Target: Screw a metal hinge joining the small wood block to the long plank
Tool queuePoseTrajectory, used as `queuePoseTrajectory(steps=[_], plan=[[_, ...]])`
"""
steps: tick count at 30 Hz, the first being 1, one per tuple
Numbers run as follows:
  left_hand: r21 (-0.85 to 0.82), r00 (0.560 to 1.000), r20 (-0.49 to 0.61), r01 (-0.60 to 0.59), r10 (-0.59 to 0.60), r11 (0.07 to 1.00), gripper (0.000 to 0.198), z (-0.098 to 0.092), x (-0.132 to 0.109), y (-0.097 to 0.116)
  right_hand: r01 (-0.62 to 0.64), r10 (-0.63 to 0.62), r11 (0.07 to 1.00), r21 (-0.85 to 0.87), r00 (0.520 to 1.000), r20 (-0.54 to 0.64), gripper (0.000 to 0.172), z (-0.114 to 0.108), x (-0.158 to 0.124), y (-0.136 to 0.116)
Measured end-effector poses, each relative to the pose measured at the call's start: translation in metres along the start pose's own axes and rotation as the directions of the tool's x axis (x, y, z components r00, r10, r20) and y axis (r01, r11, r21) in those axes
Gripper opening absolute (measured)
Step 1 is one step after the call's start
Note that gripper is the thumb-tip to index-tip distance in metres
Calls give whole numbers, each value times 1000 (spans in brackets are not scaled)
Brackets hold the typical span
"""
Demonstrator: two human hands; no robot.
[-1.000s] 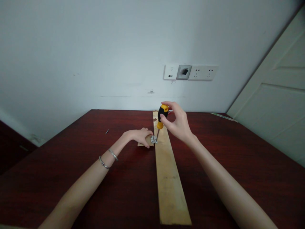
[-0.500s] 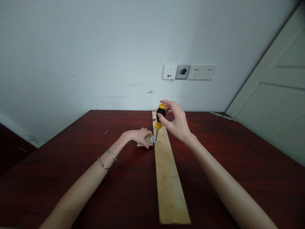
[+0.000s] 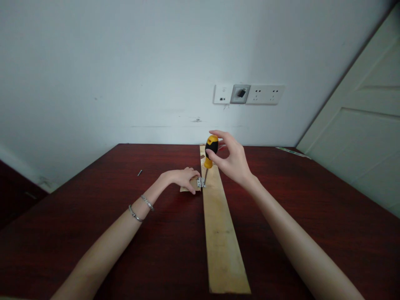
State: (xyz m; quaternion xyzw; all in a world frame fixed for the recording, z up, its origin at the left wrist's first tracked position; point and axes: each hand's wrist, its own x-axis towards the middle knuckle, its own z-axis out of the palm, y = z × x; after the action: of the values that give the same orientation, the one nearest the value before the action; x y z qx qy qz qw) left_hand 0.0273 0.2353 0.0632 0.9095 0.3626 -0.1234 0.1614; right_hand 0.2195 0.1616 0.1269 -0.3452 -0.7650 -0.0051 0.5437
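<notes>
A long pale wooden plank (image 3: pixel 223 241) lies lengthwise on the dark red table (image 3: pixel 93 208). A small wooden block (image 3: pixel 187 187) sits against its left edge, joined by a small metal hinge (image 3: pixel 200 182). My left hand (image 3: pixel 181 178) presses flat on the block, fingers closed over it beside the hinge. My right hand (image 3: pixel 233 160) pinches the handle of a yellow and black screwdriver (image 3: pixel 210 153), which stands nearly upright with its tip on the hinge.
A loose screw (image 3: pixel 139 172) lies on the table to the far left. The white wall behind carries a row of sockets (image 3: pixel 248 94). A white door (image 3: pixel 359 137) stands at the right. A thin strip (image 3: pixel 292 152) lies at the table's back right edge.
My right hand's fingers have shifted slightly on the screwdriver handle, which turned a little. The left hand and the block have stayed in place.
</notes>
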Motion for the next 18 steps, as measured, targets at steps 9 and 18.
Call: queuePoseTrajectory(steps=[9, 18], plan=[[-18, 1000, 8, 6, -6, 1000, 82, -3, -2, 2, -65, 65, 998, -14, 998, -1, 35, -1, 0, -1], [-15, 1000, 8, -5, 5, 1000, 80, -1, 0, 2, 18, -18, 1000, -11, 1000, -8, 43, 1, 1, 4]])
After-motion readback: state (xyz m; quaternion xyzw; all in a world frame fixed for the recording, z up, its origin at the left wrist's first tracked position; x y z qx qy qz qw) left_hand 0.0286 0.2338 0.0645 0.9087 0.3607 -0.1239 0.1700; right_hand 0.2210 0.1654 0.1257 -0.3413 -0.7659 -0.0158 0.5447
